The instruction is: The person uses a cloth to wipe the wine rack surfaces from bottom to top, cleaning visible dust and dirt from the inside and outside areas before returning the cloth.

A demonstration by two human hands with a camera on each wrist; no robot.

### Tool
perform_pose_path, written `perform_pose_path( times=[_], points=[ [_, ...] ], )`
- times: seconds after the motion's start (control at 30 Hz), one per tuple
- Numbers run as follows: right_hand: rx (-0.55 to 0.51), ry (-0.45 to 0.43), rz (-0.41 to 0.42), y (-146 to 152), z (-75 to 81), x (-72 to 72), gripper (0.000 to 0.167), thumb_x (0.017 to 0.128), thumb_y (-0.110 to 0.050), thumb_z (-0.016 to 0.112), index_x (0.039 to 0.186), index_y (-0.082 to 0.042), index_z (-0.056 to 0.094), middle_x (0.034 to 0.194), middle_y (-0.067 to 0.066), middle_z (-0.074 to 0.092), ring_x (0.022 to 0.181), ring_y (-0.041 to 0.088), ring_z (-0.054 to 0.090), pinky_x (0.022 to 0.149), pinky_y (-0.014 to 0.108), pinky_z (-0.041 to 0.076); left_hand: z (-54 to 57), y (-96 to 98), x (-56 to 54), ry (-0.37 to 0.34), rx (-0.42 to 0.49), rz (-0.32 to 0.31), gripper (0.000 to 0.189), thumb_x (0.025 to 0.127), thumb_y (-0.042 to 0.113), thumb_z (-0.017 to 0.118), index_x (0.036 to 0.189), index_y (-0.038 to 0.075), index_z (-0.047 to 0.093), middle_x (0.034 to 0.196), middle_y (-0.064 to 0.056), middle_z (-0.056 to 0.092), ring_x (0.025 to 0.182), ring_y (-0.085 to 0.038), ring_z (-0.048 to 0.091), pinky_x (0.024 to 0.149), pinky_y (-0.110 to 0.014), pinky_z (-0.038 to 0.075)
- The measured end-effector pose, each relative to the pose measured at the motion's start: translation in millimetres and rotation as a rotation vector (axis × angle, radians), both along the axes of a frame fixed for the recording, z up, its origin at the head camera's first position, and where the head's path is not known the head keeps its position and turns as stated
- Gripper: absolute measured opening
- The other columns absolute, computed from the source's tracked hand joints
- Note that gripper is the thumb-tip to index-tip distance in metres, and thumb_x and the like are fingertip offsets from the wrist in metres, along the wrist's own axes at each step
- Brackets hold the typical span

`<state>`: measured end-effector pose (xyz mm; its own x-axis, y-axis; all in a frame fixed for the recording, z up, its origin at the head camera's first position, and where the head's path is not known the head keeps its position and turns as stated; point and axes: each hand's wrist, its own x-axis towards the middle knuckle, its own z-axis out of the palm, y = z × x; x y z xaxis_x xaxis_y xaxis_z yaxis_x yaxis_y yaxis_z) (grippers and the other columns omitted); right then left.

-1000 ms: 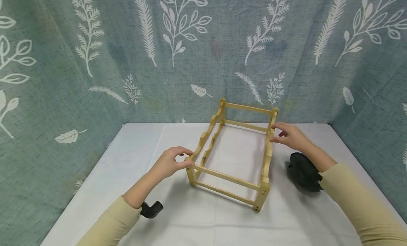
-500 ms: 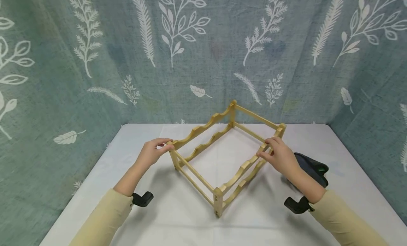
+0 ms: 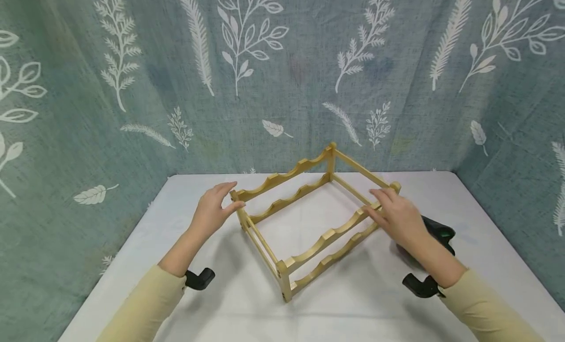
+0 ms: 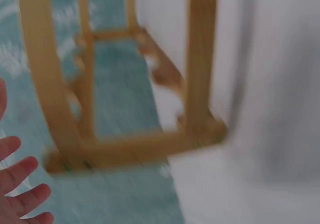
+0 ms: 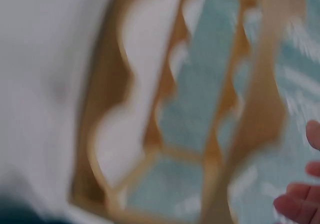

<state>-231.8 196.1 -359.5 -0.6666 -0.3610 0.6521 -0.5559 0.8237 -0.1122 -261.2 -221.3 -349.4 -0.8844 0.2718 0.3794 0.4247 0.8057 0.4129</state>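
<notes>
A light wooden rack (image 3: pixel 324 241) with scalloped side rails stands turned at an angle on the table. My left hand (image 3: pixel 212 208) is at its left corner, thumb and fingers spread on either side of the post top. In the left wrist view, loosely spread fingers (image 4: pixel 27 171) show beside the rack. Over the rack's right end is my right hand (image 3: pixel 396 217), slightly blurred, with its thumb and fingers parted above the near scalloped rail. The right wrist view shows fingertips (image 5: pixel 295 206) apart from the blurred rail.
A dark, soft-looking object (image 3: pixel 438 230) with a green inner edge lies behind the right forearm, partly hidden. A white cloth covers the table (image 3: pixel 353 315). A grey-green leaf-patterned curtain (image 3: pixel 282 77) closes off the back and sides.
The rack has been turned on the table, its near corner swinging from right to left. Both hands held it earlier; their fingers have now loosened and parted from it.
</notes>
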Motion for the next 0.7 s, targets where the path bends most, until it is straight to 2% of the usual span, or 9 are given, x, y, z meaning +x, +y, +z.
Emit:
perform_pose_path(
  times=[0.07, 0.1, 0.13, 0.2, 0.3, 0.37, 0.43, 0.53, 0.7],
  points=[
    [-0.015, 0.005, 0.024, 20, 7.2, -10.5, 0.041, 0.073, -0.009, 0.074, 0.109, 0.005, 0.061, 0.099, 0.022, 0.058, 0.069, 0.031, 0.059, 0.056, 0.041, 0.049, 2.9, 18.1, 22.9, 0.071, 0.019, -0.084, 0.051, 0.078, 0.03, 0.071, 0.12, 0.004, 0.059, 0.122, -0.017, 0.056, 0.114, -0.035, 0.05, 0.095, -0.052, 0.037],
    [-0.026, -0.05, 0.026, 30, 10.5, -15.9, 0.04, 0.075, -0.007, 0.073, 0.111, 0.005, 0.06, 0.103, 0.023, 0.058, 0.08, 0.036, 0.059, 0.062, 0.045, 0.049, 3.4, 27.8, 35.1, 0.087, 0.026, -0.141, 0.048, 0.076, 0.029, 0.072, 0.116, 0.005, 0.061, 0.12, -0.014, 0.058, 0.112, -0.033, 0.052, 0.094, -0.052, 0.038],
    [-0.039, -0.128, 0.028, 40, 13.3, -20.8, 0.038, 0.077, -0.006, 0.071, 0.112, 0.005, 0.06, 0.106, 0.024, 0.057, 0.087, 0.038, 0.058, 0.066, 0.047, 0.049, 4.1, 37.6, 48.0, 0.072, 0.033, -0.199, 0.045, 0.075, 0.03, 0.073, 0.112, 0.007, 0.063, 0.119, -0.011, 0.06, 0.111, -0.031, 0.053, 0.094, -0.05, 0.039],
    [-0.053, -0.283, 0.028, 56, 15.2, -30.2, 0.035, 0.082, -0.005, 0.067, 0.114, 0.004, 0.06, 0.112, 0.025, 0.056, 0.099, 0.041, 0.054, 0.072, 0.051, 0.048, 4.7, 54.3, 70.1, -0.009, 0.034, -0.319, 0.042, 0.074, 0.032, 0.074, 0.11, 0.012, 0.065, 0.12, -0.006, 0.06, 0.113, -0.026, 0.053, 0.096, -0.049, 0.039],
    [-0.082, -0.452, 0.024, 70, 12.8, -39.9, 0.03, 0.087, -0.005, 0.06, 0.116, 0.004, 0.059, 0.114, 0.025, 0.058, 0.101, 0.041, 0.054, 0.076, 0.054, 0.046, 2.7, 70.4, 87.9, -0.124, 0.02, -0.436, 0.035, 0.076, 0.034, 0.073, 0.106, 0.017, 0.067, 0.121, -0.001, 0.06, 0.115, -0.02, 0.053, 0.1, -0.049, 0.035],
    [-0.107, -0.469, 0.025, 72, 9.3, -43.8, 0.027, 0.088, -0.004, 0.059, 0.113, 0.003, 0.061, 0.111, 0.024, 0.06, 0.097, 0.04, 0.056, 0.076, 0.054, 0.045, 2.1, 75.2, 90.6, -0.158, 0.014, -0.474, 0.028, 0.077, 0.032, 0.072, 0.101, 0.019, 0.069, 0.121, -0.002, 0.06, 0.115, -0.018, 0.054, 0.103, -0.051, 0.031],
    [-0.131, -0.476, 0.015, 72, 6.4, -45.5, 0.025, 0.089, -0.005, 0.057, 0.113, 0.003, 0.061, 0.109, 0.024, 0.062, 0.096, 0.04, 0.057, 0.077, 0.056, 0.044, 0.3, 76.9, 89.4, -0.144, 0.018, -0.494, 0.02, 0.078, 0.029, 0.073, 0.095, 0.019, 0.07, 0.12, -0.003, 0.061, 0.114, -0.019, 0.055, 0.104, -0.053, 0.028],
    [-0.151, -0.473, 0.013, 72, 2.9, -46.6, 0.025, 0.091, -0.008, 0.056, 0.113, 0.003, 0.061, 0.11, 0.024, 0.061, 0.099, 0.041, 0.056, 0.08, 0.058, 0.043, -2.0, 74.6, 86.5, -0.146, 0.049, -0.496, 0.016, 0.077, 0.027, 0.074, 0.092, 0.021, 0.07, 0.12, -0.003, 0.061, 0.115, -0.023, 0.054, 0.104, -0.053, 0.027],
    [-0.176, -0.425, 0.071, 74, -1.7, -46.2, 0.023, 0.089, -0.007, 0.058, 0.11, 0.002, 0.062, 0.107, 0.022, 0.063, 0.098, 0.039, 0.057, 0.079, 0.055, 0.046, -9.1, 63.9, 75.0, -0.176, 0.135, -0.492, 0.015, 0.077, 0.022, 0.074, 0.092, 0.022, 0.071, 0.119, -0.003, 0.061, 0.116, -0.025, 0.052, 0.108, -0.052, 0.02]
  ],
)
